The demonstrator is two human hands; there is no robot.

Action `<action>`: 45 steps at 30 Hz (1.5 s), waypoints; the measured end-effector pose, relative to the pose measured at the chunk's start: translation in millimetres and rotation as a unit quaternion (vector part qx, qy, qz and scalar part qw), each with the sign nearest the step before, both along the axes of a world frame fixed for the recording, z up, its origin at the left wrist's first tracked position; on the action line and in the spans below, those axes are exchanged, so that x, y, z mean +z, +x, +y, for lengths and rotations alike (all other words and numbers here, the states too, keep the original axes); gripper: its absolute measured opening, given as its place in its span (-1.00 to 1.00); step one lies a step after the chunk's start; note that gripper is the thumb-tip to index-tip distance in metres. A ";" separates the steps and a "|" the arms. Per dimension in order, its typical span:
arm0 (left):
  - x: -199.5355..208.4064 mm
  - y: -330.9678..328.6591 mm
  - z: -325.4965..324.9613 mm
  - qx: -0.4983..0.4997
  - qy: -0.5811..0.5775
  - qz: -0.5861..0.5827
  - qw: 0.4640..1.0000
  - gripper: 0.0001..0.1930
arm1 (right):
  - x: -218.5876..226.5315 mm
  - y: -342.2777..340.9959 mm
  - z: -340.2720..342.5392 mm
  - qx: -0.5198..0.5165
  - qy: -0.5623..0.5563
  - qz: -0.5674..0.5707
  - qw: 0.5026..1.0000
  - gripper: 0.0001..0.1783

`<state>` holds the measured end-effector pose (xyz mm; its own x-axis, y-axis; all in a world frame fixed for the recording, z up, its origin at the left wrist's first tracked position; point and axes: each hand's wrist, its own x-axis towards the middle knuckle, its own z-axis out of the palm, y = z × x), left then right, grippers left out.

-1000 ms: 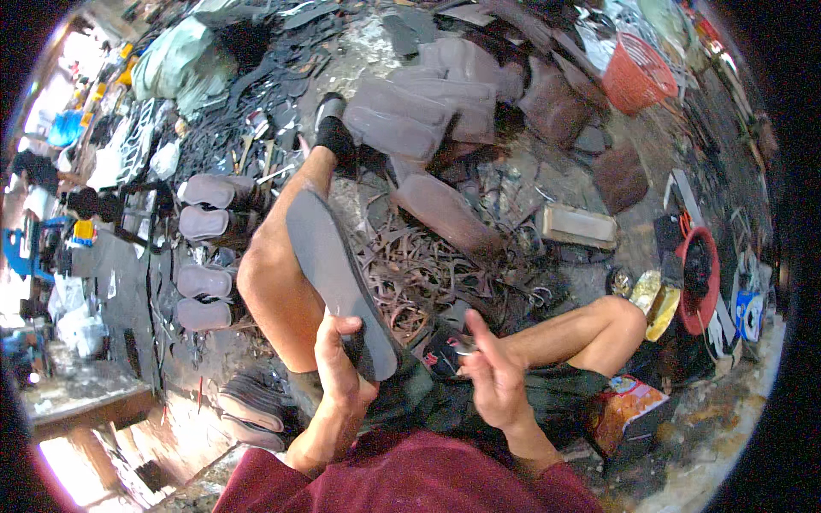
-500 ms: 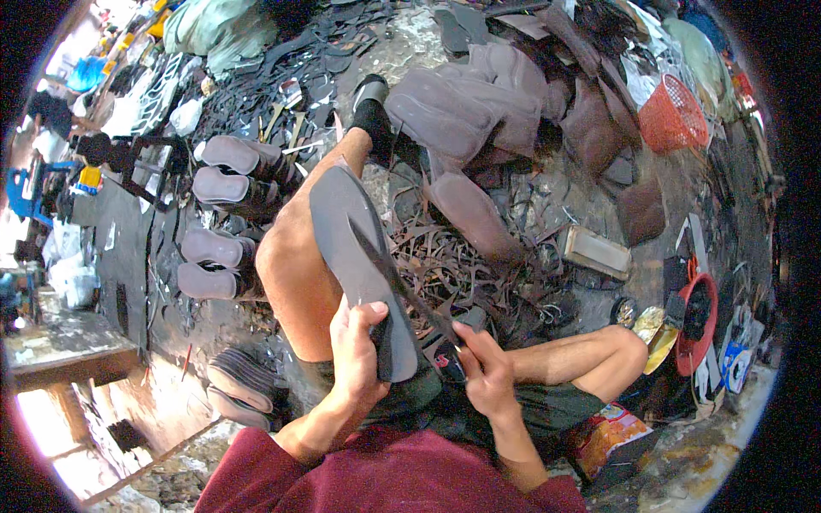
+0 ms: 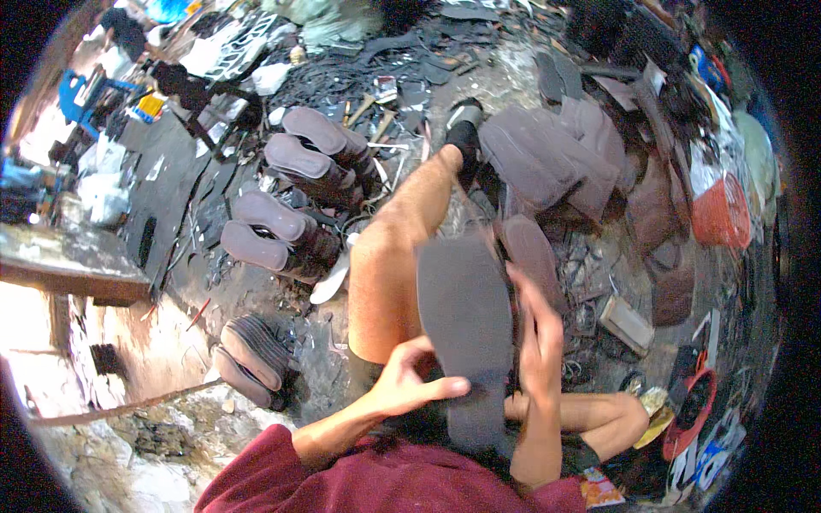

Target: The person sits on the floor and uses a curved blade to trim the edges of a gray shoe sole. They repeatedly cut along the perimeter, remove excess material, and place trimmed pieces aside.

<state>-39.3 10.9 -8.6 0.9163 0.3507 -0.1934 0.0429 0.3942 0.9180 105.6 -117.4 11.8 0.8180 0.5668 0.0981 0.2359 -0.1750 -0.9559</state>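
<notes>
A dark grey shoe sole (image 3: 466, 299) is held upright over my lap, its broad flat face toward me and slightly blurred. My left hand (image 3: 416, 376) grips its left edge, thumb lying across the face and the other fingers partly hidden behind. Along the sole's right edge is my right hand (image 3: 539, 338), its fingers pointing up and curled close to the rim. What lies between those fingers is hidden, and no knife blade can be made out. Beneath are my bent bare legs, one knee (image 3: 385, 248) just left of the sole.
Brown-soled shoes (image 3: 286, 214) lie in pairs at left, with striped-sided footwear (image 3: 252, 355) nearer. Moulded brown sole sheets (image 3: 556, 150) are piled ahead. A pale block (image 3: 627, 325), a red basket (image 3: 723, 209) and a red round tub (image 3: 691, 410) stand right. Dark scraps cover the far floor.
The view has swung left. The sole has turned upright and broadside. My right hand has moved up along its right edge, and the knife it held is out of sight.
</notes>
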 end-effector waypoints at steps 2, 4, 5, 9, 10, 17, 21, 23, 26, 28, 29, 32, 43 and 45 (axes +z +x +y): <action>16.6 9.6 11.0 0.121 -0.092 -0.086 0.985 -0.37 | -1.3 -35.4 -21.9 0.013 -0.005 0.028 0.999 -0.64; 23.0 10.1 34.7 0.086 -0.212 0.058 0.972 -0.55 | 4.3 -58.9 -26.1 0.026 -0.041 0.021 0.999 -0.63; 20.3 6.3 44.5 0.032 -0.179 0.085 0.980 -0.64 | -4.0 -64.3 -30.5 0.034 -0.036 -0.035 0.998 -0.61; 43.0 1.8 59.2 -0.009 -0.159 0.163 0.974 -0.60 | -51.7 -103.1 -89.6 0.022 -0.077 -0.051 0.995 -0.59; 32.3 -6.7 59.9 0.005 -0.210 0.157 0.965 -0.56 | -59.8 -111.8 -108.0 0.019 -0.077 -0.036 0.996 -0.60; 15.0 -10.0 50.6 -0.025 -0.193 0.162 0.967 -0.70 | -45.4 -87.8 -114.3 0.036 -0.128 -0.068 0.989 -0.68; 16.9 -4.8 52.9 -0.047 -0.127 0.152 0.979 -0.79 | -17.4 -37.1 -97.4 0.134 -0.148 -0.077 0.977 -0.58; 22.1 -2.4 56.6 -0.083 -0.075 0.177 0.978 -0.77 | 0.4 -11.9 -87.6 0.189 -0.161 -0.099 0.964 -0.49; 34.1 7.2 58.8 -0.138 -0.012 0.213 0.967 -0.75 | 13.7 12.2 -70.8 0.244 -0.193 -0.109 0.944 -0.49; 35.8 7.5 56.5 -0.143 -0.003 0.207 0.968 -0.74 | 17.5 21.0 -49.3 0.266 -0.153 -0.116 0.945 -0.52; 34.0 7.3 56.7 -0.160 0.019 0.206 0.965 -0.74 | 19.0 23.4 -39.8 0.275 -0.135 -0.120 0.944 -0.53; 35.3 9.4 49.1 -0.170 0.038 0.195 0.965 -0.74 | 19.7 29.5 -15.6 0.313 -0.145 -0.124 0.931 -0.55; 7.8 6.6 15.8 -0.112 -0.309 -0.104 0.939 -0.34 | 24.2 -28.6 -78.8 -0.067 0.011 -0.078 0.995 -0.56; 25.0 29.3 -22.3 0.042 -0.275 -0.071 0.958 -0.37 | 19.1 -50.5 -75.6 -0.123 0.060 -0.073 0.988 -0.56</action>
